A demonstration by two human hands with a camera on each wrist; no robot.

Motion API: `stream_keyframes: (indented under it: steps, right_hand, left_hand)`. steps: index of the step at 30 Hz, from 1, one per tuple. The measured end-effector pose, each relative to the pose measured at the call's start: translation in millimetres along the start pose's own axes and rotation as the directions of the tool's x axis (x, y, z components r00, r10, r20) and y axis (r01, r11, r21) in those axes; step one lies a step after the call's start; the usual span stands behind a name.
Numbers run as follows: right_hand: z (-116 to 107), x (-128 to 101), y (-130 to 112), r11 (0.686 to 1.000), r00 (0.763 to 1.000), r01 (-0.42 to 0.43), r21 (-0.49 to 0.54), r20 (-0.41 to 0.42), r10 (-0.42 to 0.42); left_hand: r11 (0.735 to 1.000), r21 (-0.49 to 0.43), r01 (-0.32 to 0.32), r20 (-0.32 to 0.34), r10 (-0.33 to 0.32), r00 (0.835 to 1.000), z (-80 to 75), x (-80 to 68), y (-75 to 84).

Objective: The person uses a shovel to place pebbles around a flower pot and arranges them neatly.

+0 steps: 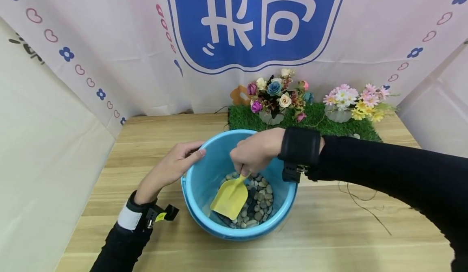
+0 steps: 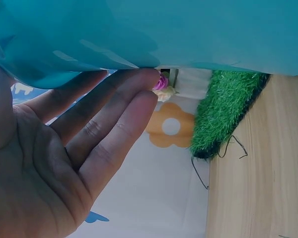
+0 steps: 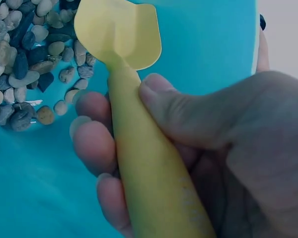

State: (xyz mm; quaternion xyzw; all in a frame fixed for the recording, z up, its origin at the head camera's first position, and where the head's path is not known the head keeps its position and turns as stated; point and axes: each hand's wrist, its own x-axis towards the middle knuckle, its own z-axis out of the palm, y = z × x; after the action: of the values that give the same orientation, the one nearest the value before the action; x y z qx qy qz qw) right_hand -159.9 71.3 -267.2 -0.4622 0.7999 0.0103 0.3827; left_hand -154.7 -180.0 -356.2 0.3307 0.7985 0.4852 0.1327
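Note:
A blue bucket [image 1: 200, 178] stands on the wooden table with grey, tan and dark pebbles [image 1: 261, 199] over its bottom. My right hand [image 1: 256, 152] reaches inside and grips the handle of a yellow toy shovel [image 1: 231, 199]. The shovel's blade slants down over the pebbles. In the right wrist view the thumb [image 3: 184, 106] lies along the yellow handle, with fingers wrapped round its other side. My left hand [image 1: 175, 164] holds the bucket's left rim, thumb at the edge. Its fingers [image 2: 109, 144] reach along the outer wall in the left wrist view.
Behind the bucket lies a green artificial grass mat [image 1: 314, 115]. On it stand a pot of mixed roses [image 1: 274, 95] and a pot of pink, white and yellow daisies [image 1: 351, 101]. Thin dark strands [image 1: 365, 207] lie on the table at right. A printed cloth [image 1: 146, 60] hangs behind.

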Motion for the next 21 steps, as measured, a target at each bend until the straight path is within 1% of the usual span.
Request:
stream_keyframes:
  steps: [4, 8, 12, 15, 18, 21]
  right_hand:
    - [3.4, 2.8, 2.8, 0.999, 1.000, -0.014, 0.037, 0.014, 0.014]
    - [7.2, 6.7, -0.9, 0.997, 0.997, -0.074, -0.014, -0.011, 0.073]
    - [8.8, 11.6, -7.0, 0.987, 0.989, -0.145, -0.064, -0.023, 0.144]
    - [8.8, 13.0, -9.1, 0.983, 0.985, -0.173, -0.064, -0.021, 0.172]
    - [8.6, 13.0, -8.9, 0.976, 0.979, -0.204, -0.069, -0.040, 0.202]
    - [9.2, 14.7, -7.2, 0.979, 0.979, -0.201, -0.045, -0.026, 0.200]
  left_hand:
    - [1.000, -0.005, 0.001, -0.002, -0.001, 1.000, 0.5, -0.2, -0.1]
    - [1.000, -0.009, -0.008, -0.001, 0.008, 1.000, 0.4, -0.3, -1.2]
    - [1.000, -0.009, -0.012, 0.001, 0.012, 1.000, 0.9, -0.2, -2.2]
    - [1.000, -0.009, -0.011, 0.002, 0.011, 1.000, 1.0, -0.1, -2.4]
    - [1.000, -0.012, -0.011, 0.002, 0.011, 1.000, 0.9, 0.0, -2.4]
    - [1.000, -0.012, -0.013, 0.001, 0.013, 1.000, 1.1, 0.2, -2.6]
